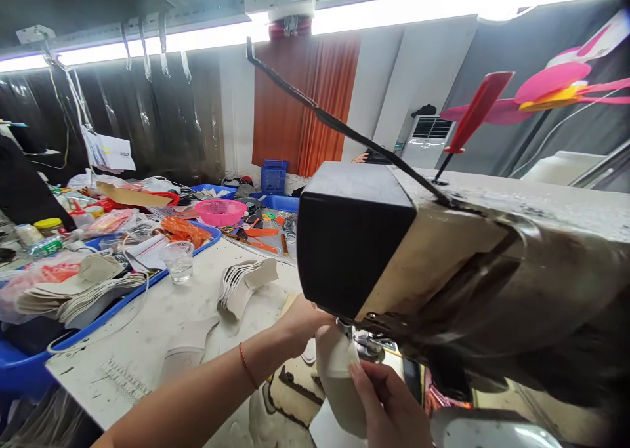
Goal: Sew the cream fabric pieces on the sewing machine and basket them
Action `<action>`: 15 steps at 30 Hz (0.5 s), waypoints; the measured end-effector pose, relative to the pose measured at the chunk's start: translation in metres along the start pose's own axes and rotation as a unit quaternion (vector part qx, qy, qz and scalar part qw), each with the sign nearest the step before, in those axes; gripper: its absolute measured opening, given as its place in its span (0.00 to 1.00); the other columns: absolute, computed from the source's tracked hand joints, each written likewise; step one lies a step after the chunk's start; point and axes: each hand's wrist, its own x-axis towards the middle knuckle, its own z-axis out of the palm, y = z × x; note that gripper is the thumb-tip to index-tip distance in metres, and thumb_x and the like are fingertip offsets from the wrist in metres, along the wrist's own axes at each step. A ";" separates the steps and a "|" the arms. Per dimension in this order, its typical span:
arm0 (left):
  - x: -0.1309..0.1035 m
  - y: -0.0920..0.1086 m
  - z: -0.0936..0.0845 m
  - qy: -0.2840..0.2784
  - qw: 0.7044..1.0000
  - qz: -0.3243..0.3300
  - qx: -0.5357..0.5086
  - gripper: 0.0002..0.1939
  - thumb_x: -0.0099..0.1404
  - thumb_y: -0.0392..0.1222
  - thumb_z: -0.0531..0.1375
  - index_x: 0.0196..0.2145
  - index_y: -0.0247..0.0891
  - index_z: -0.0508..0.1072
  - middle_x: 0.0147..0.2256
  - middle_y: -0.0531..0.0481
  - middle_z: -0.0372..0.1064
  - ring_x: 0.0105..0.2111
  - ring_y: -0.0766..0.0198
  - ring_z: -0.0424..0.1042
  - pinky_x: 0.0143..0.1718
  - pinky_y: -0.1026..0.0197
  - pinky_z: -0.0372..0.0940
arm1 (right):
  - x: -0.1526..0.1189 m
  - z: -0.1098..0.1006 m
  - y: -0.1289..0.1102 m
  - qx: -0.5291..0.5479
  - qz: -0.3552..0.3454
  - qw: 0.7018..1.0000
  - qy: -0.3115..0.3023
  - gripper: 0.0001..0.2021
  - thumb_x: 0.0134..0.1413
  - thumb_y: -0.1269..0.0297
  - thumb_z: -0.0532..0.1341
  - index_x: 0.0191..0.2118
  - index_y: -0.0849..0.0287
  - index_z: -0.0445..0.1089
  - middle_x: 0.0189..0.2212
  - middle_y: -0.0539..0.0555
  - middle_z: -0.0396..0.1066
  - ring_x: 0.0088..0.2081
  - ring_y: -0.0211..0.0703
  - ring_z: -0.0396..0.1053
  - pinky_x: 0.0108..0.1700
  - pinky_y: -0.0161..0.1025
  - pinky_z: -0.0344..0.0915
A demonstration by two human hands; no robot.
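A cream, curved sheet piece, perhaps leather, lies under the sewing machine's head, by its needle area. My right hand pinches the piece's right edge between thumb and fingers. At the piece's far left edge is my left hand, a red string bracelet on its wrist. Its fingertips pass behind the machine head, so their grip is hidden. A stack of similar cream pieces stands on the white table to the left. Nearer me, a few loose pieces are partly covered by my left forearm.
A clear plastic cup with liquid stands at the table's left edge. Beside it is a blue tray loaded with bags and cream pieces. A pink basket sits farther back. A red-handled screwdriver stands upright on the machine, beside a bent black bar.
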 end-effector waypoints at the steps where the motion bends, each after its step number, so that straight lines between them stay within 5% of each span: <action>1: -0.005 -0.002 -0.002 0.000 1.000 -0.022 -0.001 0.18 0.41 0.35 0.65 0.34 0.32 0.72 0.32 0.47 0.72 0.31 0.63 0.68 0.29 0.64 0.62 | -0.002 -0.001 0.000 -0.014 -0.020 1.000 0.000 0.22 0.44 0.42 0.64 0.30 0.60 0.70 0.26 0.52 0.69 0.28 0.43 0.66 0.29 0.30 0.63; 4: -0.031 -0.010 -0.007 0.002 0.995 -0.098 -0.012 0.24 0.45 0.40 0.66 0.41 0.34 0.66 0.33 0.47 0.72 0.31 0.63 0.70 0.29 0.64 0.62 | -0.005 -0.014 0.011 -0.072 -0.057 0.996 -0.017 0.23 0.49 0.40 0.61 0.33 0.58 0.71 0.30 0.52 0.70 0.32 0.45 0.68 0.32 0.32 0.64; 8: -0.061 -0.016 -0.009 -0.008 0.994 -0.103 -0.025 0.34 0.40 0.41 0.71 0.44 0.34 0.63 0.35 0.44 0.73 0.33 0.61 0.71 0.32 0.63 0.63 | -0.011 -0.037 0.037 -0.133 -0.044 0.990 -0.033 0.24 0.47 0.37 0.61 0.32 0.56 0.73 0.33 0.52 0.70 0.38 0.49 0.67 0.42 0.35 0.63; 15: -0.063 -0.021 -0.001 -0.037 0.990 -0.125 -0.052 0.24 0.43 0.42 0.69 0.37 0.32 0.68 0.32 0.45 0.71 0.29 0.64 0.69 0.29 0.64 0.62 | -0.022 -0.040 0.037 -0.015 0.029 0.997 -0.066 0.25 0.42 0.40 0.66 0.32 0.61 0.75 0.31 0.53 0.71 0.34 0.45 0.68 0.37 0.30 0.65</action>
